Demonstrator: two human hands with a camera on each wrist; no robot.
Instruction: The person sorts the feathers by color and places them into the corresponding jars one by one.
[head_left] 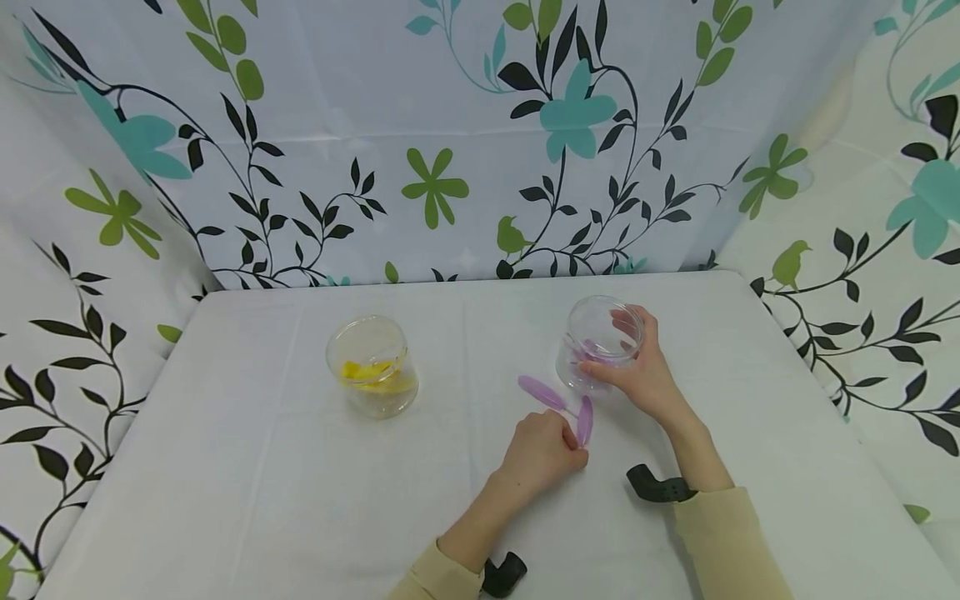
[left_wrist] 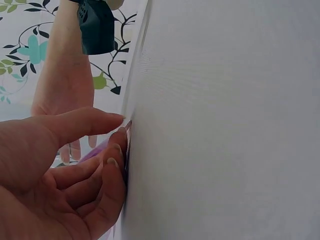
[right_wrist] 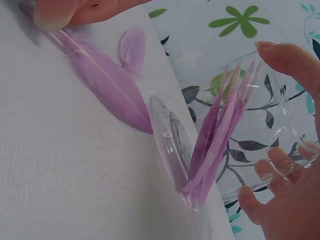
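In the head view my left hand (head_left: 542, 450) is low over the white table, pinching the quill end of a purple feather (head_left: 585, 421). From the right wrist view, that feather's vane (right_wrist: 107, 90) points toward the jar, its quill under a left fingertip. A second purple feather (head_left: 542, 392) lies just beyond the left hand. My right hand (head_left: 648, 375) grips a clear glass jar (head_left: 585, 379) from its right side, thumb and fingers spread around the wall. Several purple feathers (right_wrist: 217, 135) stand quill-up inside this jar.
Left of the hands stands another clear glass jar (head_left: 378, 404) with yellow feathers (head_left: 367, 373) in it. A white cloth covers the table (head_left: 337, 500). Patterned curtains (head_left: 360, 125) with leaves and flowers enclose the back and sides. Each wrist wears a black camera band (head_left: 660, 485).
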